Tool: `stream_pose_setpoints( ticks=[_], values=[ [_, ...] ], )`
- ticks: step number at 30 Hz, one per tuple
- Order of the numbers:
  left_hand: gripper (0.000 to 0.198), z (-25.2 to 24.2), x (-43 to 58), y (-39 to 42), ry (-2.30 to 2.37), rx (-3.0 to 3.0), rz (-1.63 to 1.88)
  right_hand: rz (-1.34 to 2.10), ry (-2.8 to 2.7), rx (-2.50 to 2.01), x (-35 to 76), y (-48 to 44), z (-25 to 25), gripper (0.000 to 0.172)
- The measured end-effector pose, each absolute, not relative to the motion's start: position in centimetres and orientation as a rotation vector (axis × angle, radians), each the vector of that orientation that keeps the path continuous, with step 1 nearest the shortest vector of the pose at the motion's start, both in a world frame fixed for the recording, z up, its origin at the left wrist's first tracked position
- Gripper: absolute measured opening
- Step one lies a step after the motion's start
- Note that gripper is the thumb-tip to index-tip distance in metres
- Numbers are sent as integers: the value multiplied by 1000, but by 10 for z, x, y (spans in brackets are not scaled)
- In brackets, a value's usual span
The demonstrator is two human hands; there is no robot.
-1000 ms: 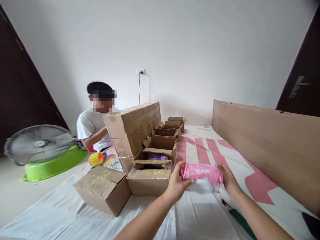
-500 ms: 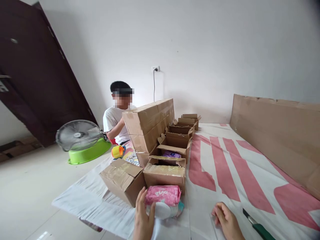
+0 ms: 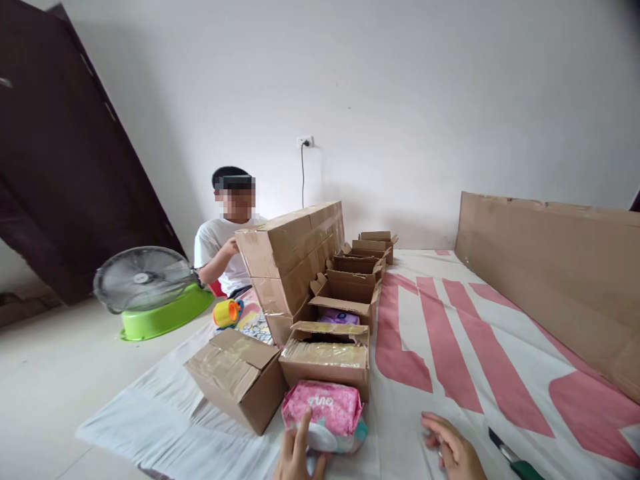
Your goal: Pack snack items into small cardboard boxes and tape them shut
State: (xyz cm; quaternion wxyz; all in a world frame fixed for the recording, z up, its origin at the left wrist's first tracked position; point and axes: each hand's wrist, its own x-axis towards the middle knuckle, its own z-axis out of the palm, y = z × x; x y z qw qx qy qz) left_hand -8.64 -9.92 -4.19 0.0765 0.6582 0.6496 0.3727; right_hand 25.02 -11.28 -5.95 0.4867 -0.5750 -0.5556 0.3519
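A pink, white and teal soft pack of wipes [image 3: 333,403] with a white oval lid lies on the cloth close to me. My left hand [image 3: 299,450] is at its near left side, index finger stretched over the lid's edge and thumb apart below; it touches the pack without wrapping round it. Over the cloth to the right, my right hand [image 3: 454,448] has its fingers curled in, and whatever may be in them is hidden. Just right of it lies a utility knife [image 3: 515,457] with a dark green handle, blade out. Behind the pack stands an open cardboard box [image 3: 325,373].
A taped cardboard box [image 3: 237,373] sits left of the pack. More open boxes [image 3: 350,287] run back in a row, one with a purple pack [image 3: 340,317]. Stacked boxes [image 3: 290,257] stand beside them, with a person [image 3: 225,250] behind. A cardboard panel [image 3: 540,267] rises at right.
My left hand has shifted lower beside the wipes, its index finger now over the pack. The fingers of my right hand have loosened slightly. The whole view has shifted a little.
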Motion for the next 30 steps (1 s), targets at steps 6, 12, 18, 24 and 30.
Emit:
stream_pose_setpoints(
  ticks=[6, 12, 18, 24, 30],
  values=[
    [57, -4, -53, -77, 2083, 1938, 744, 696, -1498, -1358, 246, -111, -55, 26],
    [55, 18, -38, -60, 2104, 1957, 539, 672, -1590, -1365, 242, -111, -45, 21],
    [53, 21, -33, -39, 2080, 2011, 556, 704, -1541, -1424, 240, -115, -38, 29],
    [52, 19, -32, -21, 2073, 2061, 639, 783, -1481, -1526, 239, -117, -34, 45],
    [56, 23, -34, -5, 2060, 2038, 644, 884, -1453, -1473, 240, -116, -33, 47]
  ],
)
